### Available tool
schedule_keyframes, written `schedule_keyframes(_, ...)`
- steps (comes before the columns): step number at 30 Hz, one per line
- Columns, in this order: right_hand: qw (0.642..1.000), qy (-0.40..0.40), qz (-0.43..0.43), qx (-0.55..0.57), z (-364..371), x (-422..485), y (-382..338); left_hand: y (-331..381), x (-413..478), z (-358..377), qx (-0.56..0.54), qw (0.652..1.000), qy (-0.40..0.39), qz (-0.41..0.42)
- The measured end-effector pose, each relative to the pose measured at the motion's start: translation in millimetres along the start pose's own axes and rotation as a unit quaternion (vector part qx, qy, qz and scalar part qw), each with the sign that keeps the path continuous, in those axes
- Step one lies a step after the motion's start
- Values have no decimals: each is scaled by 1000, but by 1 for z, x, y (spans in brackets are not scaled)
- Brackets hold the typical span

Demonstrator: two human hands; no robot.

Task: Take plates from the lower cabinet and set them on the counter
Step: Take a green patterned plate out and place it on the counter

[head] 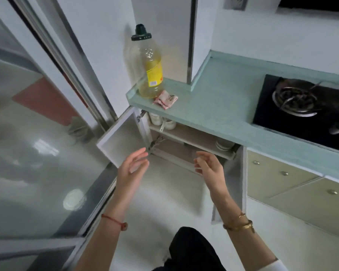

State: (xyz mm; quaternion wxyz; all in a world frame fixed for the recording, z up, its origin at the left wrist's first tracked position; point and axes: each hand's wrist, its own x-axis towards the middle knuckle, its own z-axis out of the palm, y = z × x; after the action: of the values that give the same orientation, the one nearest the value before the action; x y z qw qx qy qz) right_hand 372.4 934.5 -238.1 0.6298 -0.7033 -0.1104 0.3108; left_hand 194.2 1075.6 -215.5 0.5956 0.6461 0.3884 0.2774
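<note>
White plates point(223, 144) are stacked at the right of the lower shelf in the opened cabinet point(184, 137). Both the left hand point(134, 165) and the right hand point(208, 163) are held empty with fingers spread before it. The stack is best gripped from both sides and lifted level to the green surface point(213, 98).

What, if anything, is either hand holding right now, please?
Nothing: the left hand and right hand are both open and empty before the cabinet.

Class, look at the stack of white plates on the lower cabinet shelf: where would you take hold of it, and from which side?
Probably grip the stack of plates by its front rim, coming straight in through the open cabinet front. The countertop overhangs it, blocking any approach from above. Both the left hand and right hand are open and empty, so fingers could slide under opposite rim edges.
</note>
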Motion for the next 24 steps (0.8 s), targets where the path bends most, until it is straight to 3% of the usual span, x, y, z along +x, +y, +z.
schedule_keyframes(7,994,105,26,-4,4,70,15,-31,121,24,8,993,-113,-21)
schedule_keyframes(15,982,165,85,-21,10,159,56,-87,225,61,47,984,-169,-45)
schedule_keyframes(24,966,233,104,-37,19,280,211,-257,329,122,98,966,-232,-54)
